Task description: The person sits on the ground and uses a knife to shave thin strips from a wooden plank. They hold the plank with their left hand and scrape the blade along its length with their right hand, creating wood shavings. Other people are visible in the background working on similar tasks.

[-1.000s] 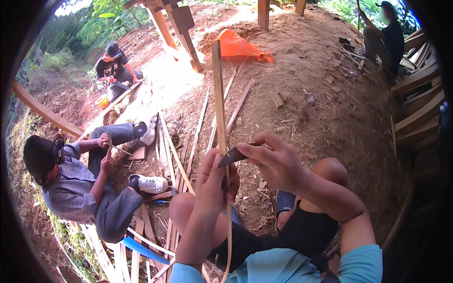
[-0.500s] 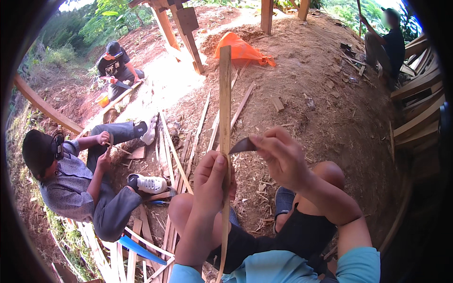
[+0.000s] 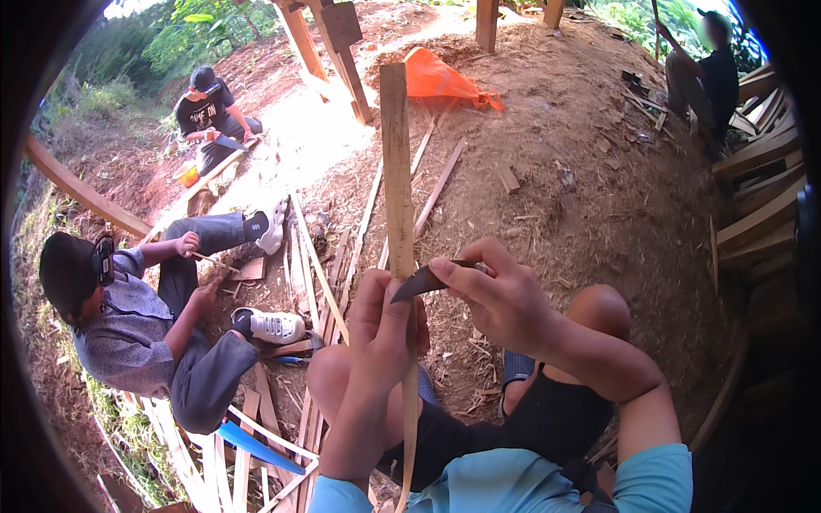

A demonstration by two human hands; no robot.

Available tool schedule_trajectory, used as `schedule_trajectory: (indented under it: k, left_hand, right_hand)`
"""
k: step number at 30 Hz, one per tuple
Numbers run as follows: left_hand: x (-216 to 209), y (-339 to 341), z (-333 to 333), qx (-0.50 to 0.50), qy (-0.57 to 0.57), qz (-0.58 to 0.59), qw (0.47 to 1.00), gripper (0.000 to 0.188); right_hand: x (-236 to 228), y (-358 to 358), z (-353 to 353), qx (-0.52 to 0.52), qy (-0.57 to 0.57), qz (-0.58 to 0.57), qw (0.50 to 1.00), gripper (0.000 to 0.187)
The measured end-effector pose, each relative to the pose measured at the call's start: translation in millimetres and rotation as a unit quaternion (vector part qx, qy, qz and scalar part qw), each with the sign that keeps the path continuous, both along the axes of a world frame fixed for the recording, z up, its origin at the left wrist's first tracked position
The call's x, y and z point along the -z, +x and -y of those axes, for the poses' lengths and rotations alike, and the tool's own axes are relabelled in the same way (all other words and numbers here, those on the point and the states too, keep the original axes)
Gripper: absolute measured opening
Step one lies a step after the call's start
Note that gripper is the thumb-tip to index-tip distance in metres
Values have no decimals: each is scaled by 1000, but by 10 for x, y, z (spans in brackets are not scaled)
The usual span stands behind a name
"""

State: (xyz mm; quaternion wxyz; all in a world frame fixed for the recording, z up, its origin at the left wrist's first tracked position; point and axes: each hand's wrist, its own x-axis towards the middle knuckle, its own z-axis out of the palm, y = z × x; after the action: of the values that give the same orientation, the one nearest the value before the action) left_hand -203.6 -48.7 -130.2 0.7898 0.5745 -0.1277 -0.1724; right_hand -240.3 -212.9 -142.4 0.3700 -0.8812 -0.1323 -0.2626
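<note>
My left hand (image 3: 380, 329) is wrapped round a long flat wooden strip (image 3: 396, 162) that stands upright before me, its lower end running down past my lap. In my right hand (image 3: 500, 295) is a dark, curved, pointed knife blade (image 3: 421, 283), pinched between thumb and fingers. The blade crosses the face of the strip just above my left hand, its tip beside my left thumb. Whether the edge bites into the wood cannot be made out. Any handle of the knife is hidden in my right hand.
A co-worker (image 3: 141, 325) sits close at left with a thin stick. Another person (image 3: 214, 120) works with a saw farther off. Wood strips (image 3: 312, 265), a blue saw-like blade (image 3: 256, 446) and an orange sheet (image 3: 440, 79) lie on the ground. Timber (image 3: 761, 154) is stacked at right.
The knife has moved left and slightly down, from the strip's right edge to across its face. The strip's top has tilted left. The co-worker's hands at left have moved apart.
</note>
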Motion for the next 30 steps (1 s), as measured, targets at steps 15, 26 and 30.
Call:
schedule_trajectory:
  k: [15, 26, 30]
  left_hand:
    - [-40, -38, -65, 22, -37, -40, 998, 17]
    - [-121, 117, -256, 58, -87, -164, 981, 27]
    - [-73, 140, -253, 109, -161, -190, 962, 26]
  right_hand:
    - [-220, 315, 142, 82, 30, 148, 985, 31]
    - [-77, 136, -188, -53, 13, 6, 998, 41]
    - [-80, 163, -187, -44, 12, 23, 999, 42]
